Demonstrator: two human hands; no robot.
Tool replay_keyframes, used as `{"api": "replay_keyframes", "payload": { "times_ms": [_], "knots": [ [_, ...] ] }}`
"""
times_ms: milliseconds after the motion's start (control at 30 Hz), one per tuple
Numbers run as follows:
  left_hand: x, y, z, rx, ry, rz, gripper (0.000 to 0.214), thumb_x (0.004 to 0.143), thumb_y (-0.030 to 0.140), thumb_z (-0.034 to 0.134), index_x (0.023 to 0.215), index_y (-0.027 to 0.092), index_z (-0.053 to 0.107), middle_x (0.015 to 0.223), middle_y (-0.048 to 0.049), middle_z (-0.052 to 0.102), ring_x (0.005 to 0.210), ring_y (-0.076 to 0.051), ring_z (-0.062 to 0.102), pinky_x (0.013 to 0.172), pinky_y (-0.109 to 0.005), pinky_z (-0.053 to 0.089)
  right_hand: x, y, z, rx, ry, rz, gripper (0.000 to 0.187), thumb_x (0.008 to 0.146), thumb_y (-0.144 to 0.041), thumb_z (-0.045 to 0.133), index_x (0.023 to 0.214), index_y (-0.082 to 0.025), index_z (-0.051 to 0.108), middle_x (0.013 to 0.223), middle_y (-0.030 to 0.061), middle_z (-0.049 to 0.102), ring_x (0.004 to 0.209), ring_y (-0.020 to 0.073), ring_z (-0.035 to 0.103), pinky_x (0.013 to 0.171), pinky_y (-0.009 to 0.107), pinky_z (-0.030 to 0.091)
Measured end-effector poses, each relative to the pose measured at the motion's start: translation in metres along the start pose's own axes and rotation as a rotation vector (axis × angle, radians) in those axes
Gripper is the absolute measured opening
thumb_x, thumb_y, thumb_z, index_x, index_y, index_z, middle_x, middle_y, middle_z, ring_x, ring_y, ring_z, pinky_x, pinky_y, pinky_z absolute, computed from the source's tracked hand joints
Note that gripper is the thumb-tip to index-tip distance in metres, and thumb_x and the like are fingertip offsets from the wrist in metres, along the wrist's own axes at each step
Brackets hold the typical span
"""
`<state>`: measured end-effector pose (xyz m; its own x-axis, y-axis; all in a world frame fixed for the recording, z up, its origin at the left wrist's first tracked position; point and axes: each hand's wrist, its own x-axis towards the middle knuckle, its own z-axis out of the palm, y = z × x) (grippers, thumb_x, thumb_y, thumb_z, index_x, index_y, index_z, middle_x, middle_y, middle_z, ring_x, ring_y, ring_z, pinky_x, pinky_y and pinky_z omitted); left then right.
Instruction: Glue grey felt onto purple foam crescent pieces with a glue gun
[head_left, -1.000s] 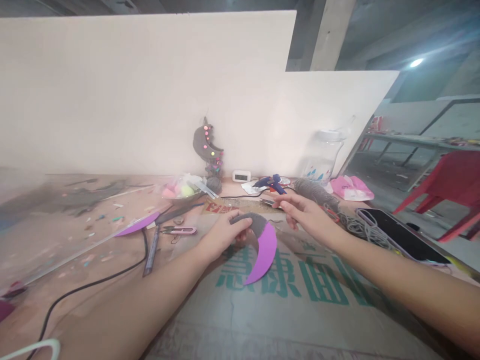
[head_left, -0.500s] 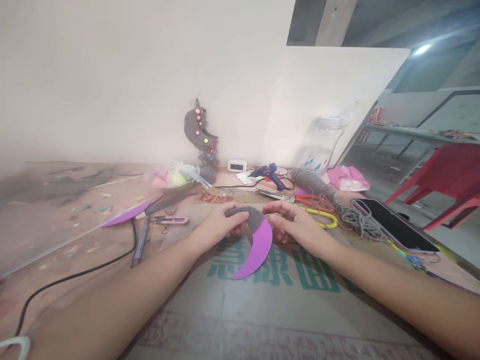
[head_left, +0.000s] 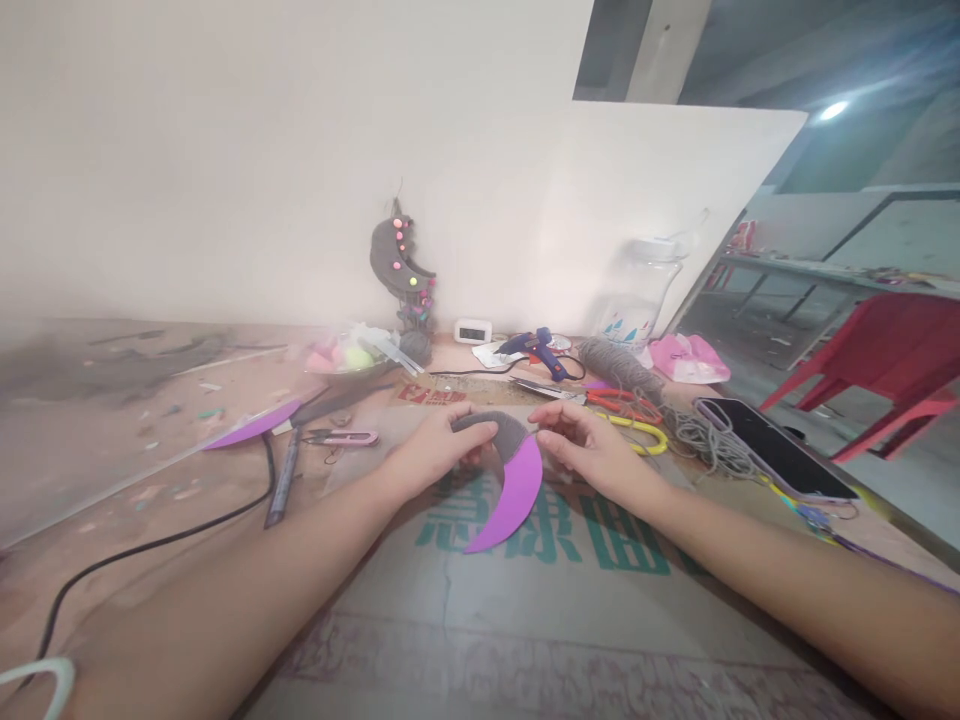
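A purple crescent cutout (head_left: 517, 497) is held over the cardboard, its bare tip pointing down toward me. Grey yarn (head_left: 508, 437) is wound closely around its upper part. My left hand (head_left: 429, 450) is closed on the wrapped end, thumb on top and fingers underneath. At the crescent's right edge, where wrapping meets bare purple, my right hand (head_left: 589, 448) has thumb and forefinger pinched on the yarn strand; its other fingers curl below. Loose grey yarn (head_left: 709, 440) lies beyond my right hand, by the yarn skein (head_left: 619, 368).
Scissors (head_left: 626, 430), a blue glue gun (head_left: 540, 350) and a phone (head_left: 780, 450) lie behind and right. Thread snips (head_left: 343, 438), another purple crescent (head_left: 255, 425) and a black cord (head_left: 161, 545) are left. A decorated grey moon (head_left: 397, 260) hangs on the wall; a clear bottle (head_left: 641, 295) stands nearby.
The view has shifted slightly. My right hand's fingers have moved a little at the crescent's edge; my left hand keeps its hold on the wrapped end.
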<state>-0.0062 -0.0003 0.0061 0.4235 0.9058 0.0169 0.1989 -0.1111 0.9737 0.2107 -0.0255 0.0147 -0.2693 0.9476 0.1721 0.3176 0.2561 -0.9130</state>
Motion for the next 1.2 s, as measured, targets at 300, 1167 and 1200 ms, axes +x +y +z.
{"api": "replay_keyframes", "payload": {
  "times_ms": [300, 1167, 1200],
  "knots": [
    [-0.002, 0.004, -0.001, 0.026, -0.041, -0.009, 0.029, 0.079, 0.044, 0.058, 0.083, 0.016, 0.056, 0.062, 0.0027, 0.054, 0.056, -0.010, 0.047, 0.052, -0.022, 0.034, 0.004, -0.002, -0.001, -0.095, 0.070, -0.002, 0.019, 0.080, -0.037, 0.055, 0.077, -0.018, 0.052, 0.059, -0.0057, 0.043, 0.046, 0.0071, 0.033, 0.043, 0.022, 0.028],
    [0.004, -0.002, -0.001, -0.162, 0.057, 0.041, 0.033, 0.078, 0.046, 0.061, 0.083, 0.014, 0.060, 0.063, 0.0015, 0.058, 0.054, -0.007, 0.046, 0.049, -0.019, 0.031, -0.002, -0.002, -0.001, -0.172, 0.074, -0.104, 0.027, 0.087, -0.044, 0.051, 0.080, -0.018, 0.056, 0.069, -0.0014, 0.049, 0.061, 0.0117, 0.044, 0.057, 0.025, 0.036],
    [0.004, -0.002, -0.001, -0.153, 0.053, 0.048, 0.034, 0.078, 0.047, 0.061, 0.083, 0.013, 0.060, 0.064, 0.0012, 0.058, 0.054, -0.008, 0.046, 0.050, -0.019, 0.032, -0.002, -0.003, 0.000, -0.170, 0.044, -0.091, 0.030, 0.086, -0.045, 0.051, 0.075, -0.018, 0.054, 0.067, -0.0018, 0.048, 0.060, 0.0115, 0.043, 0.057, 0.025, 0.035]
  ]
}}
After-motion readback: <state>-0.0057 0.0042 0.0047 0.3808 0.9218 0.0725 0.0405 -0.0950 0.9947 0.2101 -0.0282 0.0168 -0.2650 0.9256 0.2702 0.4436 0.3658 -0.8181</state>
